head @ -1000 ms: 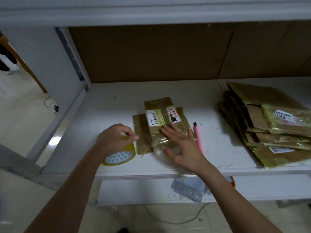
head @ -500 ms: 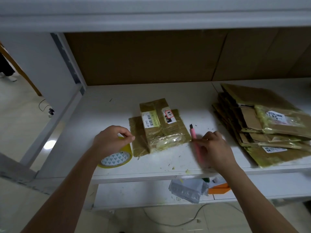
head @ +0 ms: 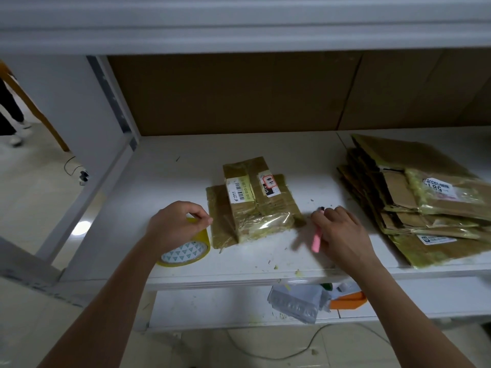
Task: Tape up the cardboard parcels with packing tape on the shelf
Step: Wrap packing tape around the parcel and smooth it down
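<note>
Your left hand (head: 176, 225) rests curled over the tape roll (head: 187, 252), thumb and forefinger pinching at its near edge. Your right hand (head: 341, 233) grips the pink cutter (head: 317, 239), just right of the small parcel (head: 253, 197), which sits mid-shelf (head: 164, 181) on a flat cardboard piece (head: 220, 221).

Progress, judged: this parcel already carries glossy tape bands on its near end; it reads as nearly finished, with cutting the strip likely the step in hand. The pile of parcels (head: 425, 200) at right shows tape sheen on several pieces.

Unclear: no strip visible between roll and parcel; cutter blade hidden by your fingers; whether every piece in the pile is taped cannot be told; the pile is cut off at the right edge
</note>
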Demonstrator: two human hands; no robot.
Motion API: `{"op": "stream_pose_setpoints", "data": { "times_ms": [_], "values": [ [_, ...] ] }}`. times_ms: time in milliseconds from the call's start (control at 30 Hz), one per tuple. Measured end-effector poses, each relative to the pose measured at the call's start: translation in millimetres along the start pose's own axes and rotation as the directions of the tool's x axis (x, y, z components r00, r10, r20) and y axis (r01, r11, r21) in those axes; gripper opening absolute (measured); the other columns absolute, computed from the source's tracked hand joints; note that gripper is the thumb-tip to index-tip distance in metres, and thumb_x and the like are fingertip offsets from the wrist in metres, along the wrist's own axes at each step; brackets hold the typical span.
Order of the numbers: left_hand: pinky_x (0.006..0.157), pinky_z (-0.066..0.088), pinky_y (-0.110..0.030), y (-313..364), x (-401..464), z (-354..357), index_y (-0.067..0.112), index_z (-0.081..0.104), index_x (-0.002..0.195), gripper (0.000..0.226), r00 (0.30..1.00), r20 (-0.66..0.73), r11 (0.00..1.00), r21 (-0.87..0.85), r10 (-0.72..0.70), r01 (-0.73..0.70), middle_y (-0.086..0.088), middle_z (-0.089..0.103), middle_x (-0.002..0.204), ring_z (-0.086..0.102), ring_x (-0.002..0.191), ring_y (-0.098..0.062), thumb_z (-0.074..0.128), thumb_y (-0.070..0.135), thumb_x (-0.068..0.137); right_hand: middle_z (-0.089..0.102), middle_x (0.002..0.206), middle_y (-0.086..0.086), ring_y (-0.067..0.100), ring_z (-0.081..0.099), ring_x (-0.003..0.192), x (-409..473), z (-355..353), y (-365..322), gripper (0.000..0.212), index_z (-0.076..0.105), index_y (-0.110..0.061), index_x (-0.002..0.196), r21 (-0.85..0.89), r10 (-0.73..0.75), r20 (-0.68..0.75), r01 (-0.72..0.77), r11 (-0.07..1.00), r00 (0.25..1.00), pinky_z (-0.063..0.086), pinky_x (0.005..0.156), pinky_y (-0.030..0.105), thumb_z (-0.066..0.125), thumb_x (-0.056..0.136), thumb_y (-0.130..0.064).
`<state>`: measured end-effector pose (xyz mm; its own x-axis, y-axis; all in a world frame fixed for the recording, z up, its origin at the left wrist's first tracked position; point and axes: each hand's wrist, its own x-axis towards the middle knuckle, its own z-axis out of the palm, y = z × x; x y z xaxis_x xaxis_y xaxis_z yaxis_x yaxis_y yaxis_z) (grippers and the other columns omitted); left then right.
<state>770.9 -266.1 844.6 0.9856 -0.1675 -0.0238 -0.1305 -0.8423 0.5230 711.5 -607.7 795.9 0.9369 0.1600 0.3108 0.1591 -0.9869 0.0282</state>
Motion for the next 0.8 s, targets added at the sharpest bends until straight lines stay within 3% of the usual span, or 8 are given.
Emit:
{"op": "stream_pose_setpoints", "data": {
  "times_ms": [133,200,300,400,467,600,700,800],
  "values": [
    [0.079,0.041,-0.028,1.5,-0.5,-0.9,0.037,0.066,0.084,0.007,1.0,0.0,1.0,-0.001,-0.004,0.004,0.027,0.054,0.087,0.052,0.088,-0.006,0.065,0.041,0.09,0.057,0.078,0.006,0.028,0.055,0.071,-1.5,-7.6,-7.0,0.019,0.056,-0.014,0.094,0.114,0.086,-0.153,-0.069,0.991,0.984,0.042,0.064,0.031,0.054,0.078,-0.024],
    [0.078,0.04,-0.028,2.1,-0.1,-0.6,0.036,0.066,0.086,0.007,1.0,-0.003,1.0,0.006,-0.008,0.008,0.023,0.056,0.092,0.053,0.09,-0.007,0.065,0.042,0.09,0.056,0.085,0.006,0.025,0.053,0.071,0.5,-14.8,-14.6,0.028,0.059,-0.013,0.099,0.25,0.149,-0.214,-0.094,0.964,0.965,0.044,0.059,0.029,0.043,0.08,-0.026],
    [0.078,0.04,-0.028,2.5,0.1,-0.5,0.036,0.067,0.085,0.008,1.0,0.004,1.0,0.0,-0.014,0.014,0.022,0.058,0.093,0.054,0.091,-0.007,0.065,0.042,0.09,0.058,0.094,0.006,0.02,0.056,0.079,10.9,-27.7,-32.9,0.032,0.063,-0.009,0.107,0.486,0.144,-0.273,0.008,0.874,0.951,0.051,0.061,0.035,0.043,0.087,-0.023],
    [0.076,0.04,-0.027,2.5,0.5,-0.1,0.036,0.068,0.086,0.009,1.0,0.008,1.0,0.002,-0.015,0.015,0.021,0.059,0.095,0.054,0.091,-0.007,0.065,0.043,0.089,0.061,0.089,-0.001,0.004,0.057,0.078,22.1,-40.0,-67.4,0.019,0.064,-0.008,0.097,0.681,0.136,-0.35,0.152,0.717,0.927,0.044,0.069,0.012,0.053,0.093,-0.023],
    [0.073,0.04,-0.025,2.5,0.1,-0.1,0.035,0.069,0.086,0.011,1.0,0.01,1.0,0.003,-0.012,0.012,0.021,0.06,0.095,0.055,0.089,-0.006,0.065,0.044,0.089,0.062,0.086,-0.005,0.0,0.059,0.074,29.8,-44.3,-95.4,0.011,0.064,-0.007,0.099,0.778,0.161,-0.329,0.171,0.605,0.93,0.042,0.064,0.004,0.058,0.095,-0.016],
    [0.069,0.035,-0.023,4.2,-1.2,-1.3,0.035,0.068,0.078,0.017,0.999,0.006,0.999,-0.001,-0.04,0.04,0.023,0.063,0.092,0.057,0.09,-0.005,0.064,0.048,0.089,0.066,0.089,0.0,0.005,0.062,0.073,40.1,-40.9,-134.9,0.026,0.062,-0.002,0.115,0.877,0.054,-0.256,0.208,0.433,0.965,0.045,0.061,0.009,0.062,0.089,0.0],
    [0.073,0.036,-0.026,4.8,-1.9,-1.6,0.037,0.065,0.078,0.017,0.998,0.015,0.998,0.018,-0.053,0.053,0.02,0.063,0.094,0.056,0.092,-0.007,0.061,0.049,0.09,0.066,0.083,0.002,0.005,0.06,0.067,42.2,-28.7,-144.8,0.022,0.068,-0.005,0.103,0.931,0.093,-0.159,0.117,0.346,0.983,0.043,0.057,0.011,0.065,0.081,0.002],
    [0.069,0.035,-0.025,4.0,-1.3,-2.6,0.036,0.065,0.079,0.02,0.998,0.01,0.997,0.025,-0.068,0.067,0.02,0.062,0.092,0.056,0.088,-0.008,0.06,0.051,0.09,0.069,0.081,0.002,0.011,0.061,0.063,41.3,-17.4,-146.0,0.01,0.066,-0.008,0.087,0.956,0.168,-0.058,0.006,0.294,0.984,0.047,0.051,0.023,0.064,0.077,-0.005]
  ]
}}
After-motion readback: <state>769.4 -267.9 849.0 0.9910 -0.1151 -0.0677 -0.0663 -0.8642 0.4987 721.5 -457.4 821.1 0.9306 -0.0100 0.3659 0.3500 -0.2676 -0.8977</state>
